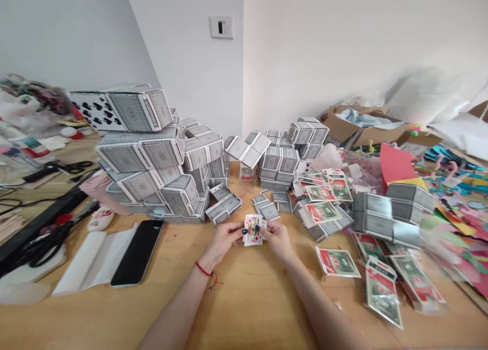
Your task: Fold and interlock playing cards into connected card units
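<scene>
Two or so playing cards (253,236) are held face up between my hands, a red-suited face card on top. My left hand (225,239) pinches their left edge, thumb on the face. On the right edge, my right hand (277,239) pinches them the same way. Just beyond lie folded grey-backed card pieces (266,207) and a folded card block (224,207). A large stack of card blocks (152,156) rises behind on the left, and a smaller stack (280,162) stands behind on the right.
A phone (137,253), white paper roll (86,261) and black scissors (57,238) lie at left. Red-and-green card boxes (337,262) are scattered at right, near more card blocks (371,215). Cardboard boxes (362,128) and coloured paper (400,164) stand behind them.
</scene>
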